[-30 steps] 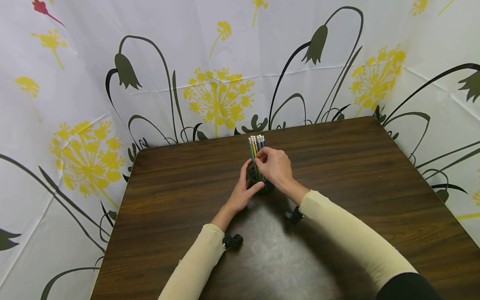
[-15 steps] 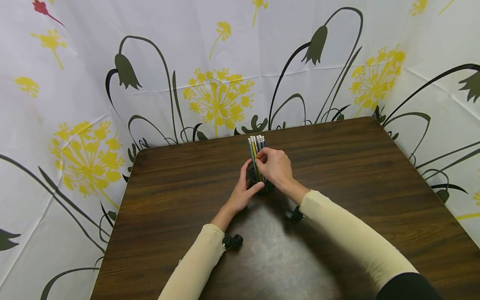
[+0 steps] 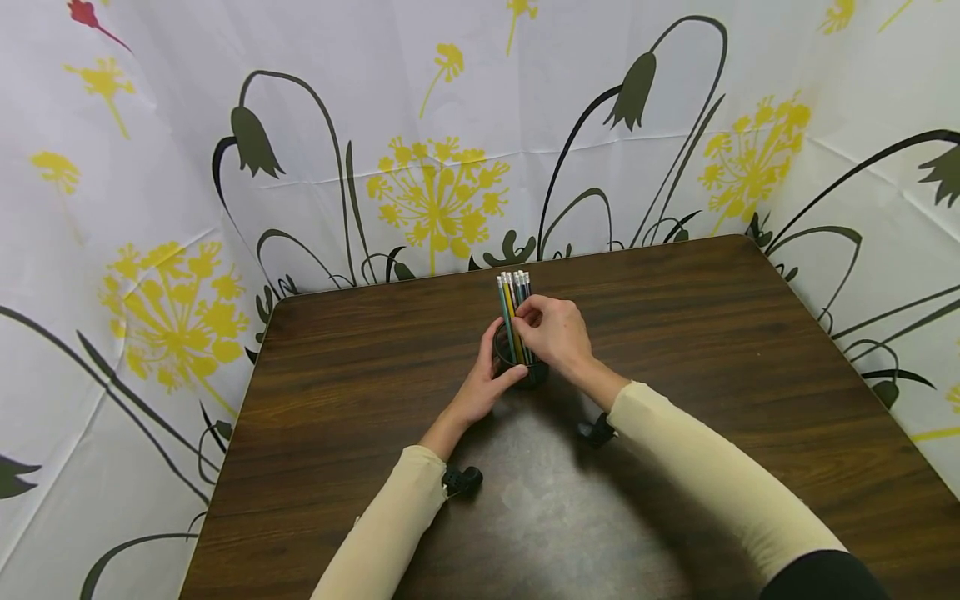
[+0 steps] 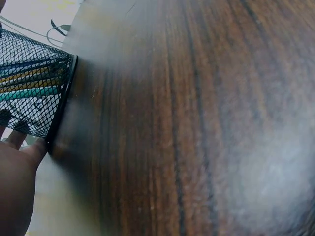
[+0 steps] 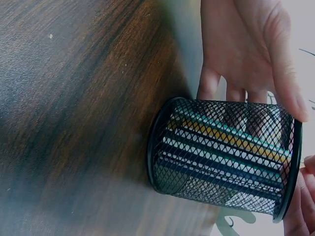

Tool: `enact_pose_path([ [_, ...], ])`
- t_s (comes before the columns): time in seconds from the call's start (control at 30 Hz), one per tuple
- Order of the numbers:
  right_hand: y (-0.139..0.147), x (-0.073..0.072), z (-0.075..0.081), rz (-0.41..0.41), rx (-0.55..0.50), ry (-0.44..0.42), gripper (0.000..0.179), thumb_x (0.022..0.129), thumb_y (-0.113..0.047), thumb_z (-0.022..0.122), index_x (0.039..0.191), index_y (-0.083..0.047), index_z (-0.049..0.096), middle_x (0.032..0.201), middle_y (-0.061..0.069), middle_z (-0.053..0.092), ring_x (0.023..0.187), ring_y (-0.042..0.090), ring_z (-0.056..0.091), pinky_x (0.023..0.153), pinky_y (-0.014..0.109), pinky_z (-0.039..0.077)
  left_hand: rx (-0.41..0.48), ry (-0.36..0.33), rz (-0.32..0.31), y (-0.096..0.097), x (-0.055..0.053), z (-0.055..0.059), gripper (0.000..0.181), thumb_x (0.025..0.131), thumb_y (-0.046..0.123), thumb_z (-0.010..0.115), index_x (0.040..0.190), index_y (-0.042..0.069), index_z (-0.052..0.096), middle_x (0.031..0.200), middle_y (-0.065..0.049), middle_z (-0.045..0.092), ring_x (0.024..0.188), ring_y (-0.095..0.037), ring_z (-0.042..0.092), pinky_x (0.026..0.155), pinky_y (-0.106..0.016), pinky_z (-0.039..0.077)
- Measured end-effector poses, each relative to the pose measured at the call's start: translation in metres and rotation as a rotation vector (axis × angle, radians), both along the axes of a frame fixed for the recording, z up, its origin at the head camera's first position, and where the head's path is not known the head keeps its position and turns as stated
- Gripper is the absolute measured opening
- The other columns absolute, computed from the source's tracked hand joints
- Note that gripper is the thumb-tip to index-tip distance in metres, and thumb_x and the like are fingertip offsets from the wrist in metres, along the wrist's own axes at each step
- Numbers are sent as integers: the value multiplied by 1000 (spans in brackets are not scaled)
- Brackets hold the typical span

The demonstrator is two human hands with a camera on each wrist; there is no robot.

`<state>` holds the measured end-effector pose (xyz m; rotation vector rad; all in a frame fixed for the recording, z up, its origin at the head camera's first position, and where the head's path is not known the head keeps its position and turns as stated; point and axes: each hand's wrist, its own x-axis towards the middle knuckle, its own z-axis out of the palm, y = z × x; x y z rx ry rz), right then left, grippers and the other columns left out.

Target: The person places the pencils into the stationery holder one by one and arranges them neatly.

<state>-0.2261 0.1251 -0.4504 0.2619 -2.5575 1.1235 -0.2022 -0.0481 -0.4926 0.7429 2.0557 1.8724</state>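
Note:
A black wire-mesh pencil cup [image 5: 221,152] stands upright on the table, with several pencils [image 3: 507,312] in it, eraser ends up. Teal, yellow and dark barrels show through the mesh. My left hand [image 3: 478,390] holds the cup from its left side, thumb at the near rim and fingers around the far side. At the pencils' right edge, above the rim, my right hand [image 3: 557,335] pinches a dark pencil between thumb and forefinger; its fingertips partly hide the pencil. In the left wrist view the cup's base [image 4: 63,105] rests on the wood.
The dark wood-grain table [image 3: 360,350] reaches back to a white curtain [image 3: 315,125] printed with flowers, which also hangs at both sides. A black wrist camera [image 3: 462,481] sits under the left sleeve, another [image 3: 596,430] under the right.
My right hand and forearm have shifted very slightly to the right. The left hand stays on the cup, and the pencils stand as before.

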Motion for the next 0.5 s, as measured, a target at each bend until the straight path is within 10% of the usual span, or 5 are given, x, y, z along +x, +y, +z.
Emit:
enact_pose_path([
  [0.5,19,1,1,69,-97,123,6,87,-15,75,85,-11,72,73,-2,68,62,9,61,57,29,49,-9,-13,40,-9,2,4,81,98,10,58,156,7,2,151,-30,22,142,-44,20,111,-60,20],
])
